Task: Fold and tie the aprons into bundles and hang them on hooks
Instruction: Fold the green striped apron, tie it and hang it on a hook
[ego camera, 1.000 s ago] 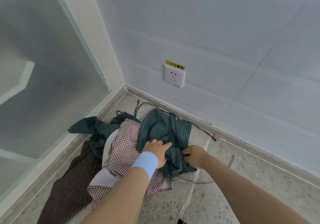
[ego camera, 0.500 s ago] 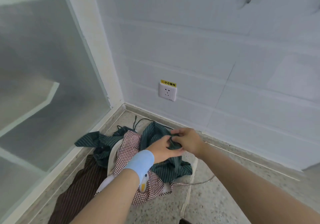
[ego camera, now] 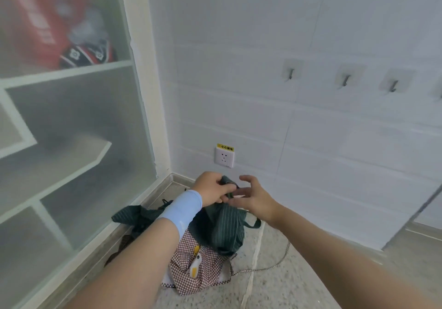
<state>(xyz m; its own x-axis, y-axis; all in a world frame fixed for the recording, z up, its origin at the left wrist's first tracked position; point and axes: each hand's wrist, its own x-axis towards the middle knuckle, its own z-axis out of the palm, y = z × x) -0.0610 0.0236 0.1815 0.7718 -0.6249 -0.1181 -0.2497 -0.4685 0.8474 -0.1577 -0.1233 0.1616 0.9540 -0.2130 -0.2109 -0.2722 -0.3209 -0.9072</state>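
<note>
A person's left grip (ego camera: 212, 190), a bare hand with a pale blue wristband (ego camera: 181, 209) on the forearm behind it, is curled tight round the bunched top of a dark green striped apron (ego camera: 227, 231), holding it up above the floor in the corner of a white-tiled room. The right grip (ego camera: 253, 195), also a bare hand, is spread wide just beside the bunch, thumb raised and fingers straight and apart; its fingertips (ego camera: 235, 192) lie at the cloth below the left thumb, though whether they touch it cannot be told. The raised apron hangs in loose folds from the left grip, with a green strap loop sticking out at its right edge. Its lower end drapes onto a red-and-white checked apron (ego camera: 205, 275), which lies crumpled on the speckled floor (ego camera: 299, 282) and bears a small cartoon duck patch (ego camera: 195, 260). A second green striped apron (ego camera: 130, 215) lies heaped to the left of both, against the base of a frosted cabinet door (ego camera: 79, 165). A white strap (ego camera: 254, 256) and a thin checked tie cord (ego camera: 277, 264) trail across the floor to the right of the pile. Three metal hooks (ego camera: 346, 80) on clear adhesive pads are stuck in a row high on the wall, bare and well apart from the aprons. A white wall socket (ego camera: 224, 157) with a yellow label (ego camera: 225, 147) on top sits low on the wall, directly behind the grips.
</note>
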